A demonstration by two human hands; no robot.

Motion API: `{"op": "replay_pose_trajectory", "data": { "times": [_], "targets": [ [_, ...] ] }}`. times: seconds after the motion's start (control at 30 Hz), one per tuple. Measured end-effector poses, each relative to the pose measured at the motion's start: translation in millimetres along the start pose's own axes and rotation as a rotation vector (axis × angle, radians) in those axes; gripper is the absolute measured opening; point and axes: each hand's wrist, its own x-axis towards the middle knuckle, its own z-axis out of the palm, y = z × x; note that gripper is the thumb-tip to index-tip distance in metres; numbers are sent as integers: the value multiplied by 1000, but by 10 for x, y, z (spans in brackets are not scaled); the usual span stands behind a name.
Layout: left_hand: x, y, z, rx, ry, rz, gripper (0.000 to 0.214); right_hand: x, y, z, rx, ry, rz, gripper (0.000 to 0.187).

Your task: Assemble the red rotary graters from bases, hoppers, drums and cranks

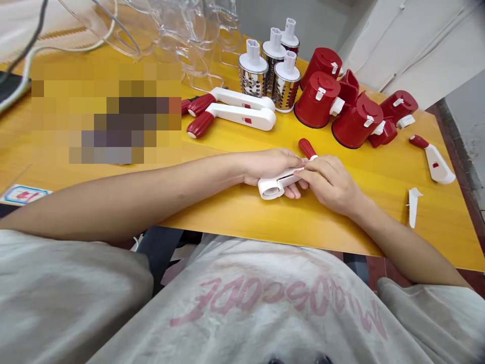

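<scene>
A white crank handle (271,187) with a red grip lies across my left hand (271,166), whose fingers curl under it. Its round hollow end points toward me, and a long slot runs along the upturned side. My right hand (331,182) is closed on the same handle from the right, fingertips pressed on the arm near the slot. Between the hands the red grip sticks out toward the back. Several similar crank handles (242,116) lie just behind my left hand. Part of the held handle is hidden by my fingers.
Several grater drums (253,68) with white tops stand at the back. Red grater bodies (317,101) are grouped to their right. Another crank handle (435,159) and a thin white plastic piece (414,206) lie at the right. Clear plastic parts (189,30) are piled at the back left.
</scene>
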Motion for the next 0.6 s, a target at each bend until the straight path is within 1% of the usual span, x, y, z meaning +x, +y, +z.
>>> {"op": "replay_pose_trajectory", "data": {
  "times": [0.1,0.27,0.33,0.4,0.47,0.53,0.6],
  "targets": [
    [22,-20,-8,32,-39,-76,35,16,-9,13,-8,23,-25,27],
    [46,-46,-14,40,-41,-55,38,60,-12,-6,-10,34,-63,23],
    [44,-51,-20,28,-45,-50,40,53,2,-22,-7,48,-82,25],
    [36,-46,-36,8,-75,-45,44,20,21,-35,5,62,-97,33],
    [21,-34,-59,-12,-121,-50,48,-29,44,-44,19,65,-94,47],
    [-2,-15,-79,-37,-155,-51,48,-70,70,-54,27,51,-54,61],
    [-29,2,-82,-77,-171,-33,45,-84,102,-68,19,59,5,66]
  ]
}}
